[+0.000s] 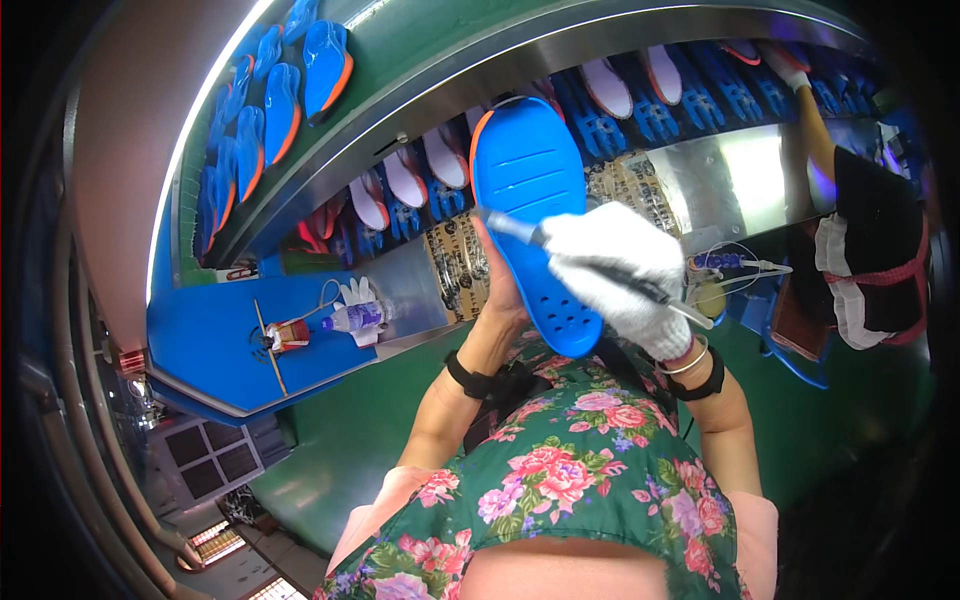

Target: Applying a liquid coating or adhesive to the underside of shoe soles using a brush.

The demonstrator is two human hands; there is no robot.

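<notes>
A blue shoe insole point(530, 180) with an orange heel edge stands nearly upright in front of me, its ribbed and perforated face toward me. My bare left hand point(501, 275) grips its left edge, with most of the fingers hidden behind it. My right hand point(615, 270), in a white knitted glove, is closed round a slim knife-like tool point(522, 228) with a grey tip and a dark handle. That tip lies across the insole's middle, close to my left thumb; whether it touches the surface I cannot tell.
Ahead runs a conveyor of blue holders carrying pale-topped insoles point(607, 88). More blue insoles point(282, 110) lie on a green shelf at upper left. A blue table point(215, 345) at left holds a bottle point(352, 317) and a glove. At right, another person's arm point(815, 130) reaches over the conveyor.
</notes>
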